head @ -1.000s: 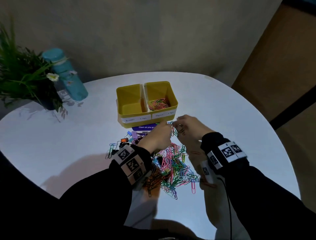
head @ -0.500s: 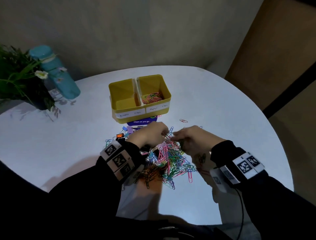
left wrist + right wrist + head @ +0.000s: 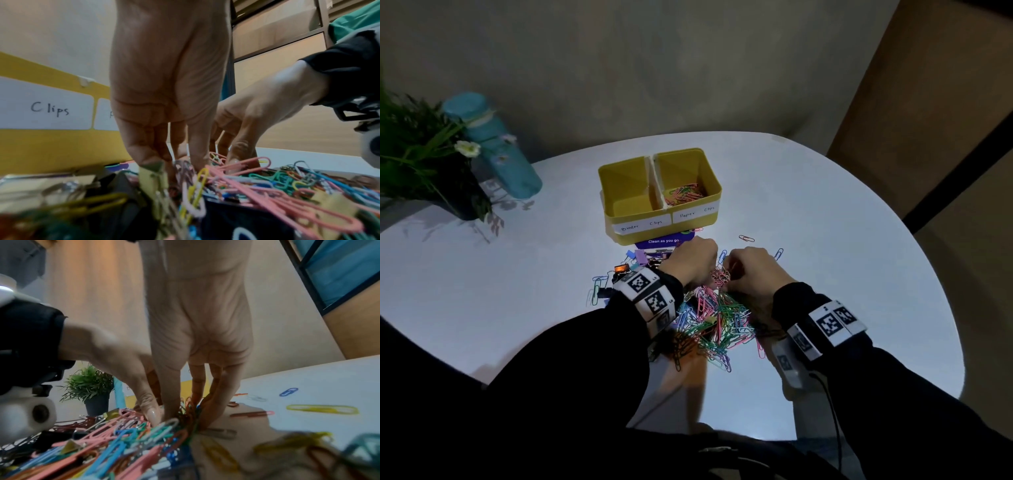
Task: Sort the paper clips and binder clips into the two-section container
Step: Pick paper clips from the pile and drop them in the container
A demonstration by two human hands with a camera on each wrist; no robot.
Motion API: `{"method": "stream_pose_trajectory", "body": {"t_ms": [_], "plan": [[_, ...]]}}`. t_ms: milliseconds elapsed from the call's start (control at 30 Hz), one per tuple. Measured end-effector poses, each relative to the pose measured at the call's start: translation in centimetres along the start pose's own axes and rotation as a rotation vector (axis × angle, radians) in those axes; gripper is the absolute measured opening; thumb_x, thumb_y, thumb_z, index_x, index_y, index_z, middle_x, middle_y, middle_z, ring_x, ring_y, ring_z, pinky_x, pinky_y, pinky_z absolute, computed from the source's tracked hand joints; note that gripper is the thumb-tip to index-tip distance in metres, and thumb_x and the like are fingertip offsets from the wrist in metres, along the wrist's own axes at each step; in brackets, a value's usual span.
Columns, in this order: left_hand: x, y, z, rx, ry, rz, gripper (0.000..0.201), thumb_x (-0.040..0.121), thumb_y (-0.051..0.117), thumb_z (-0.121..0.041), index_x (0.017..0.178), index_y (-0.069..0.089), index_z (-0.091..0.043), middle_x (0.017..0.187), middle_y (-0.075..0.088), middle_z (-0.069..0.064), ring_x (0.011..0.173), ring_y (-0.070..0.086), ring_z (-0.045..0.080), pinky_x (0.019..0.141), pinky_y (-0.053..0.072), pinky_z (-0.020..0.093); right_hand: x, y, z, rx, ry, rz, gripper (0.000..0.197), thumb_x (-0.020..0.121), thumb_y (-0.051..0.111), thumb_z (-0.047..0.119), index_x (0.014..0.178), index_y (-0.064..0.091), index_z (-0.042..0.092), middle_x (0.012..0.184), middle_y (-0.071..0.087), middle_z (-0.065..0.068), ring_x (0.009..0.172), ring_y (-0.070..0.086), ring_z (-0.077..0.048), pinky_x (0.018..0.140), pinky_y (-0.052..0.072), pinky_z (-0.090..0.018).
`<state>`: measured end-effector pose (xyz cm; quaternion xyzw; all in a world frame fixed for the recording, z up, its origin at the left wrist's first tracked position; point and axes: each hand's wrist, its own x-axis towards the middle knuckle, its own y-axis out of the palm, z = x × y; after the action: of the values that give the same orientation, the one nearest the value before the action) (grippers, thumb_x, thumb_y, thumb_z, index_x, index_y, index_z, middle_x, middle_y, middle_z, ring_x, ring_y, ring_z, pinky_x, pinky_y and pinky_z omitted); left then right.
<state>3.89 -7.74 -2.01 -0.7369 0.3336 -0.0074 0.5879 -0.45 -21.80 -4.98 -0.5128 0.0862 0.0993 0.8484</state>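
Note:
The yellow two-section container (image 3: 619, 219) stands at mid-table. Its left "Binder Clips" section looks empty; the right "Paper Clips" section holds several paper clips (image 3: 685, 194). In front lies a tangled pile of coloured paper clips (image 3: 717, 320), with binder clips (image 3: 637, 257) at its left edge. My left hand (image 3: 702, 265) and right hand (image 3: 739, 270) meet at the pile's far end, fingers pointing down. In the right wrist view the right hand (image 3: 185, 408) pinches a bunch of clips. In the left wrist view the left hand (image 3: 183, 162) has its bunched fingertips in the clips.
A teal bottle (image 3: 493, 147) and a potted plant (image 3: 424, 161) stand at the far left. A purple card (image 3: 661, 242) lies under the container's front. Loose clips (image 3: 745, 237) are scattered right of the hands. The white table (image 3: 842, 274) curves away on the right.
Both hands came down from in front of the container onto the far end of the pile and closed on a clump of clips. The head view shifted slightly.

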Motion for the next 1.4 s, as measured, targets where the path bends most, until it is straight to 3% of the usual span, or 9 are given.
{"method": "stream_pose_trajectory", "body": {"t_ms": [200,367,433,533,767,1033,1167,1300,1400], "plan": [[0.1,-0.3,1.4,-0.181,0.014,-0.037,0.017,0.071,0.083,-0.010,0.074,0.067,-0.007,0.073,0.063,0.004,0.073,0.059,0.018,0.069,0.047,0.029,0.1,-0.2,-0.7,0.121,0.033,-0.057,0.018,0.079,0.073,0.015,0.095,0.067,0.011,0.098,0.067,-0.007,0.093,0.062,-0.023,0.075,0.047,-0.026],[-0.3,-0.7,3.2,-0.475,0.018,-0.051,0.018,0.071,0.080,-0.001,0.070,0.063,-0.007,0.064,0.063,0.003,0.085,0.069,0.030,0.081,0.057,0.037,0.0,-1.4,-1.5,0.526,0.080,0.094,0.014,0.086,0.066,-0.003,0.075,0.056,-0.005,0.077,0.063,-0.016,0.053,0.064,-0.002,0.050,0.048,-0.012],[-0.6,-0.6,3.8,-0.620,0.011,-0.068,0.021,0.073,0.077,0.004,0.069,0.061,-0.009,0.063,0.063,0.007,0.086,0.070,0.033,0.073,0.060,0.038,-0.2,-2.1,-1.8,0.735,0.128,0.131,0.014,0.087,0.063,-0.005,0.081,0.057,-0.016,0.074,0.061,-0.016,0.054,0.066,-0.007,0.053,0.054,-0.017],[-1.2,-0.8,4.2,-0.814,-0.020,-0.070,0.016,0.075,0.073,0.007,0.076,0.062,-0.005,0.064,0.063,0.012,0.069,0.071,0.020,0.054,0.058,0.023,-0.9,-3.6,-1.8,0.897,0.145,0.146,0.008,0.089,0.061,-0.002,0.083,0.066,0.001,0.064,0.068,-0.004,0.055,0.067,-0.008,0.053,0.054,-0.017],[-1.4,-0.5,4.6,-0.859,-0.031,-0.141,0.019,0.075,0.071,0.014,0.078,0.063,-0.003,0.061,0.058,0.011,0.065,0.068,0.020,0.056,0.058,0.023,0.0,-8.5,0.3,1.098,0.011,0.020,0.015,0.087,0.059,-0.004,0.098,0.067,0.002,0.078,0.074,-0.001,0.071,0.071,-0.009,0.068,0.057,-0.015],[-2.4,-0.3,3.6,-0.831,0.005,-0.234,0.014,0.075,0.073,0.009,0.083,0.066,0.000,0.070,0.063,0.018,0.068,0.069,0.025,0.062,0.061,0.032,6.3,-10.3,6.3,0.773,-0.070,-0.299,0.006,0.086,0.066,0.001,0.091,0.067,-0.003,0.082,0.062,-0.008,0.081,0.067,-0.023,0.074,0.060,-0.031],[-2.9,-0.3,3.2,-0.856,-0.015,-0.285,0.017,0.077,0.071,0.010,0.083,0.064,-0.004,0.074,0.060,0.021,0.070,0.069,0.025,0.060,0.060,0.029,9.1,-9.5,7.3,0.602,0.009,-0.171,0.027,0.087,0.064,-0.002,0.112,0.061,-0.010,0.112,0.062,-0.018,0.104,0.064,-0.034,0.082,0.058,-0.040],[-3.7,-1.3,3.0,-0.800,-0.002,-0.366,0.018,0.078,0.071,0.010,0.080,0.064,-0.007,0.073,0.060,0.020,0.056,0.065,0.003,0.055,0.056,0.017,8.6,-10.2,7.5,0.574,-0.012,-0.182,0.037,0.087,0.054,-0.012,0.124,0.058,-0.005,0.122,0.059,-0.017,0.107,0.060,-0.029,0.068,0.061,-0.031],[-4.6,-3.5,2.2,-0.768,0.027,-0.464,0.020,0.078,0.071,0.007,0.079,0.065,-0.012,0.076,0.067,0.016,0.066,0.068,0.013,0.059,0.058,0.025,6.6,-10.7,6.0,0.663,-0.018,-0.336,0.025,0.090,0.058,-0.001,0.115,0.064,0.000,0.111,0.065,-0.013,0.094,0.066,-0.022,0.053,0.055,-0.019]]}}
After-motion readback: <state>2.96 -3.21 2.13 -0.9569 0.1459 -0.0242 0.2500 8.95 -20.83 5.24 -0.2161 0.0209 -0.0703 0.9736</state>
